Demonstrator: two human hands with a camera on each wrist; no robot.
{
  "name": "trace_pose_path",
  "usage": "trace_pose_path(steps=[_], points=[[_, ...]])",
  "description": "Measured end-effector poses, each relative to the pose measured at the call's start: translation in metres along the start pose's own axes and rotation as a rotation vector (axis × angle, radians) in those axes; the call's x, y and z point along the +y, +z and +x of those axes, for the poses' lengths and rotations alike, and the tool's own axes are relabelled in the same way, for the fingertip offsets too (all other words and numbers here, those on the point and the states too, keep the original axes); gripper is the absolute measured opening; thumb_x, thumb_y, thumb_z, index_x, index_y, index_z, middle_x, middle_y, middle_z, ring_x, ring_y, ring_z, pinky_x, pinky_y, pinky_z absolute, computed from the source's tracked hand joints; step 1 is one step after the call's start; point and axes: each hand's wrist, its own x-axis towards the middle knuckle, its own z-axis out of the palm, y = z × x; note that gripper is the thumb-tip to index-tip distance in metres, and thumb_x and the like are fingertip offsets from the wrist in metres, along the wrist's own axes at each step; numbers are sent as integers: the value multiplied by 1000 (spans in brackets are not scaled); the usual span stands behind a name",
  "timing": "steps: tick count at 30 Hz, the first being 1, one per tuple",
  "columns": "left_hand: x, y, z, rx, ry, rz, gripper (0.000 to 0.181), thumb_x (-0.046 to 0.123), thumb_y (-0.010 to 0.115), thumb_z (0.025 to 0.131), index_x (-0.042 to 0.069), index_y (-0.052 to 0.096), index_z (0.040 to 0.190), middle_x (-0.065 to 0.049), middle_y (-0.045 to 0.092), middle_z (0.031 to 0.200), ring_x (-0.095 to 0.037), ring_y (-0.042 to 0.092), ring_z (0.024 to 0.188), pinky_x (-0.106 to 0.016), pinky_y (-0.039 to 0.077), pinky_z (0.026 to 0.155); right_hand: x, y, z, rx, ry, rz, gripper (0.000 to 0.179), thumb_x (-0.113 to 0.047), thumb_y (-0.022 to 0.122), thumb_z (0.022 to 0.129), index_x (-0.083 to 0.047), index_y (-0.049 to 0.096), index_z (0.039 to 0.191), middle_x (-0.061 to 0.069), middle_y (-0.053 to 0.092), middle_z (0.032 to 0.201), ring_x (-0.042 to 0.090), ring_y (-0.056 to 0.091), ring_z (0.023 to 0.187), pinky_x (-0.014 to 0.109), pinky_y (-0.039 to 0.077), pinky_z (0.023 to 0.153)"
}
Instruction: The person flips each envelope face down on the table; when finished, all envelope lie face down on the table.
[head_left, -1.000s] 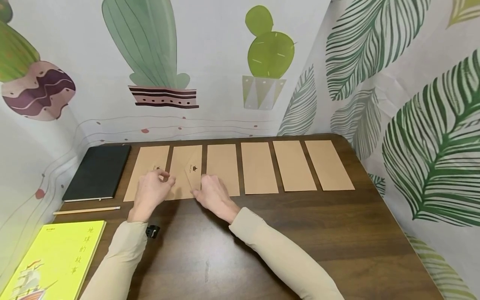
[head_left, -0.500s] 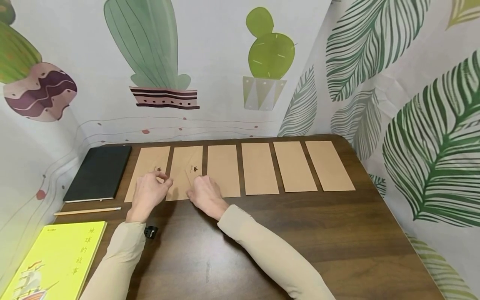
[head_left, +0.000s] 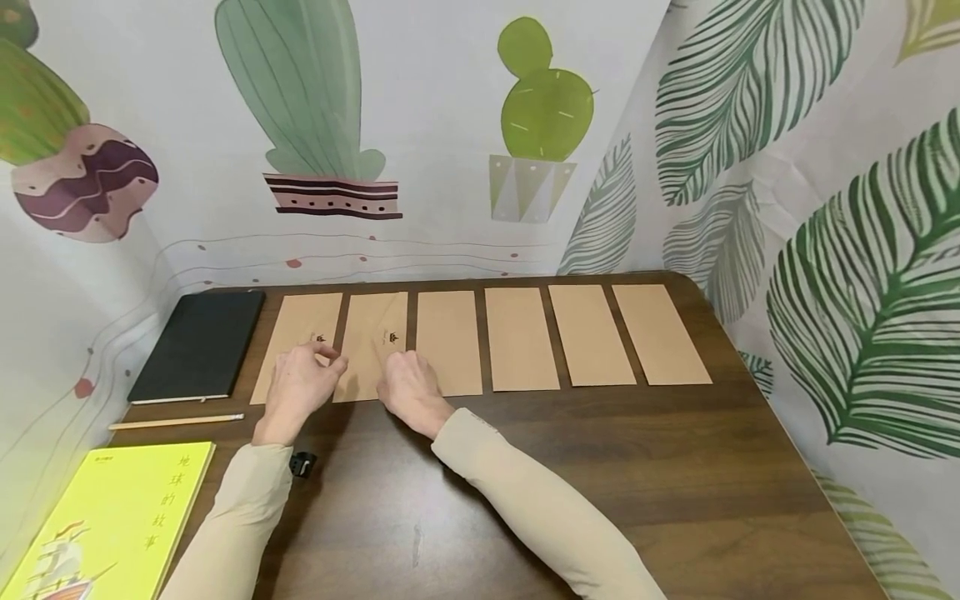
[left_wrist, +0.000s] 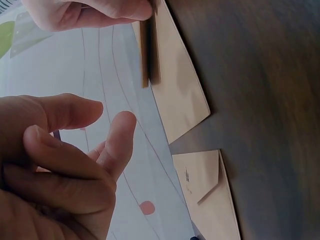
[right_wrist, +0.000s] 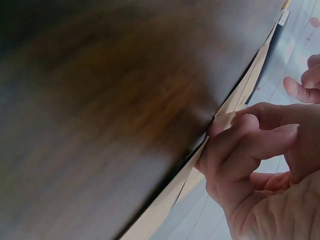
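Brown paper envelopes lie in a row along the back of the table. On the second envelope (head_left: 360, 350) from the left, my right hand (head_left: 411, 390) pinches the printed flap near its lower edge. In the left wrist view that flap (left_wrist: 145, 62) stands tilted up from the envelope under the right fingertips. My left hand (head_left: 303, 377) hovers over the first envelope (head_left: 300, 321), whose crown-printed flap (left_wrist: 200, 175) lies folded over. Between the left thumb and forefinger there is a gap, the other fingers curl loosely, and nothing is held.
Several more envelopes (head_left: 521, 337) continue the row to the right, plain side up. At the left are a black notebook (head_left: 197, 343), a pencil (head_left: 176, 422) and a yellow book (head_left: 112, 517). A printed wall covering (head_left: 442, 100) rises behind the dark wooden table (head_left: 480, 517).
My right hand has shifted a little to the left along the second envelope, keeping its pinch at the flap. The left hand has stayed almost in place.
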Motion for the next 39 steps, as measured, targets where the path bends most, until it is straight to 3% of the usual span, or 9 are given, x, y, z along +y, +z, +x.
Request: trace_pose_path(steps=[6,10,18,23,26,28,32,35,39], points=[[-3,0,0,2,-11,5,36,28,69,102,-3,77,118,-15,79,78,-25,68,66,-30,44,56,2,-1,-2,10,29,32,38,-20,68,93,-22,57,57,1,69,73,12,61,60,30,47,49],[-6,1,-1,0,-17,13,37,29,70,102,-3,77,118,-17,82,85,-31,75,78,-30,47,61,2,-5,-5,12,19,69,42,-17,66,95,-20,53,55,2,68,71,14,62,62,32,52,52],[-10,2,2,-36,-43,-1,40,32,69,101,-1,77,122,-19,84,97,-32,74,84,-31,49,65,4,-16,-12,-5,21,118,42,-8,61,96,-18,49,57,3,63,66,16,59,60,31,53,54],[-15,3,6,-138,-79,-104,47,34,71,102,-2,71,132,-25,81,118,-34,77,101,-33,53,77,9,-15,-11,-9,19,140,40,-10,63,95,-19,50,59,1,61,63,14,56,58,29,50,52],[-17,3,7,-205,-122,-217,52,31,72,103,-3,64,141,-29,77,128,-26,76,93,-29,53,76,13,-12,-9,4,15,157,40,-13,65,96,-20,49,59,-2,57,60,13,52,55,28,47,49],[-19,3,9,-237,-163,-306,54,28,73,103,-2,60,147,-25,78,122,-16,70,77,-26,49,67,15,-12,-10,22,13,181,40,-15,66,96,-20,50,59,-2,56,60,13,51,55,28,45,49],[-19,2,10,-270,-229,-492,58,22,73,104,0,52,153,2,70,84,-6,45,51,-26,40,52,14,-21,-15,23,27,261,44,-23,64,103,-18,51,61,0,56,60,14,53,53,30,46,48],[-18,1,10,-280,-234,-583,61,20,73,104,-1,48,156,15,54,64,-2,38,45,-24,37,51,15,-27,-18,35,49,312,46,-32,64,107,-15,56,65,1,58,63,15,55,56,30,47,51],[-18,-1,8,-286,-235,-647,64,18,73,104,-3,45,158,18,51,60,-1,36,44,-22,36,50,19,-32,-21,49,77,403,38,-37,69,103,-10,65,76,1,57,66,15,54,60,30,45,55]])
